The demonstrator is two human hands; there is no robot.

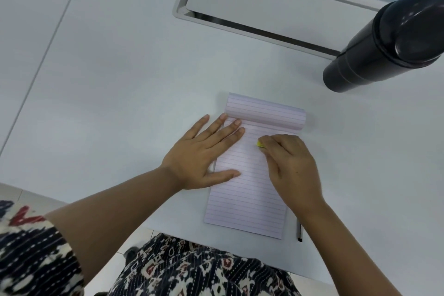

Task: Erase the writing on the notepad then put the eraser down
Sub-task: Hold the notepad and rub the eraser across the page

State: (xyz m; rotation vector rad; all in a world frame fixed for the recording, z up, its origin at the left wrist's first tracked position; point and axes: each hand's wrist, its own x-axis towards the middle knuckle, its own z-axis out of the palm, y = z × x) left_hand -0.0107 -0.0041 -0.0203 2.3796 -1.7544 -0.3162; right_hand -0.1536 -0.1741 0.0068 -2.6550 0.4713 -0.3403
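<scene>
Although no writing can be made out on the open page, the notepad cannot be certified clean, since the right hand covers part of the upper lines. The notepad lies flat on the white worktop near its front edge, with earlier sheets rolled back over the top. The eraser, yellow, shows only as a small corner at the fingertips of the right hand, which is closed around it and presses it to the upper page. The left hand rests flat and spread, holding nothing, with fingers and thumb on the left margin to steady the page.

Assessment: erasing appears to be in progress or close to finished; the visible lines are blank. Outstanding: any marks under the right hand, and setting the eraser down, not yet done.

A dark pen lies just beside the pad's lower right corner. A black flask stands well apart at the far right, beside a recessed cable hatch.
</scene>
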